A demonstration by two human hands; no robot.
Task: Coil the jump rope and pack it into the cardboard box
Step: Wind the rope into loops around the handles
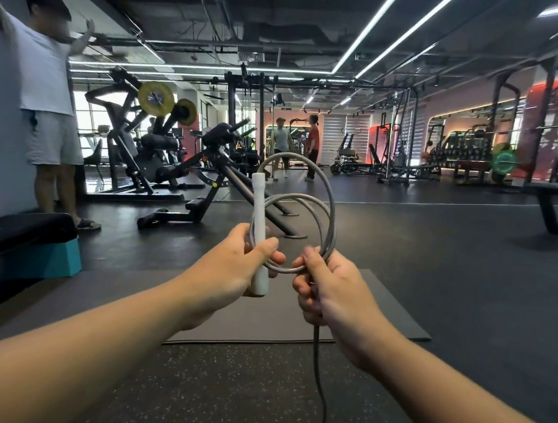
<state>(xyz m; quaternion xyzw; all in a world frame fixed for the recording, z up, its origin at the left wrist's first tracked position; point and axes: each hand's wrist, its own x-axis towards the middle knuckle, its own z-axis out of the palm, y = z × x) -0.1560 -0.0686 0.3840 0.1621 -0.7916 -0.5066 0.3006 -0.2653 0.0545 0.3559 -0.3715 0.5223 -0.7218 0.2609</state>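
Observation:
The jump rope (330,196) is a grey cord with a white handle (260,223). My left hand (233,268) grips the handle upright, together with a few loops of cord that rise above both hands. My right hand (327,292) is closed around the bottom of the loops and the free cord, which hangs down from it to the floor and trails out of the bottom edge. No cardboard box is in view.
A dark mat (294,313) lies on the speckled gym floor under my hands. A black bench on a teal base (15,245) stands at the left, near a person in a white shirt (46,83). Weight machines (173,152) and other people fill the background.

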